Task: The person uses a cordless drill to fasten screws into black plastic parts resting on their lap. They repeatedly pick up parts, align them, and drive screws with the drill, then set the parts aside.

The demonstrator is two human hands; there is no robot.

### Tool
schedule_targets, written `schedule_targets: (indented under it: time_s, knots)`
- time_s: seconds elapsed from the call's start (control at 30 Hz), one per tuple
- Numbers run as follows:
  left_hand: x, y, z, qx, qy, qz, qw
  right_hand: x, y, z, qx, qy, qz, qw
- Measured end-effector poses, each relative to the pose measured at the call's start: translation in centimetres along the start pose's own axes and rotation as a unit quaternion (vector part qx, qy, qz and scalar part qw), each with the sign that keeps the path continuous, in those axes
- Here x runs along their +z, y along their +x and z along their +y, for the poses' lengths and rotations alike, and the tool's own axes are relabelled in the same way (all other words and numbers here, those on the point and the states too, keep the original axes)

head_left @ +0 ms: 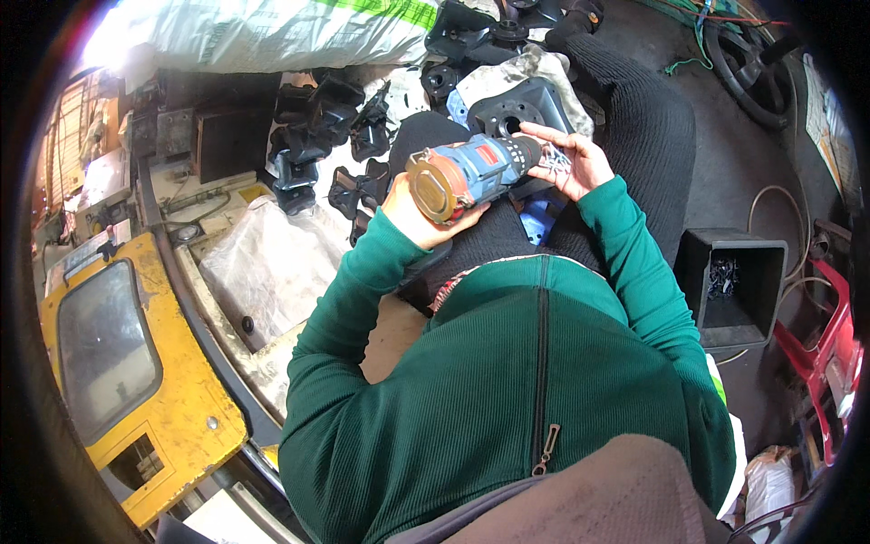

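Observation:
My left hand is closed round the handle of a blue and orange cordless drill, which points to the right across my lap. In the cupped palm of my right hand lies a small heap of silvery screws. Its fingers reach past the drill's black chuck, and I cannot tell whether they touch it. Just beyond the drill, a black plastic part with a round hole rests on my knees over a pale cloth. The drill's tip is hidden by my right hand.
Several black moulded parts lie at the left and far side. A black bin with screws stands at the right, near a red plastic frame. A yellow machine door is at the left. White sacking lies at the back.

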State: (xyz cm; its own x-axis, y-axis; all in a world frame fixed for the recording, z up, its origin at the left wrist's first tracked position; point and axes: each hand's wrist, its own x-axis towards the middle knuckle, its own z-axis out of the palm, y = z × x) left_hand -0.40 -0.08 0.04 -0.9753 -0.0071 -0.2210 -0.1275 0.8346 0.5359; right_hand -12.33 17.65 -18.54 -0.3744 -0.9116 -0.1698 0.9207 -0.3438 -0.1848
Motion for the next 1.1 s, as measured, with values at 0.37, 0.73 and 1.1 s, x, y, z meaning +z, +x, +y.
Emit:
schedule_targets:
  time_s: [0.37, 0.73, 1.1]
  knots:
    - [-1.3, -1.3, -1.0, -0.035, 0.035, 0.012, 0.999, 0.2, 0.0, 0.2, -0.008, -0.062, 0.095, 0.994]
    - [-1.5, -1.1, -1.1, 0.059, 0.044, 0.003, 0.997, -0.4, -0.1, 0.0, 0.070, -0.099, 0.063, 0.991]
    - [-2.4, 0.0, -3.0, -0.033, 0.088, 0.009, 0.996, -1.4, 0.7, 0.3, 0.021, -0.085, 0.138, 0.987]
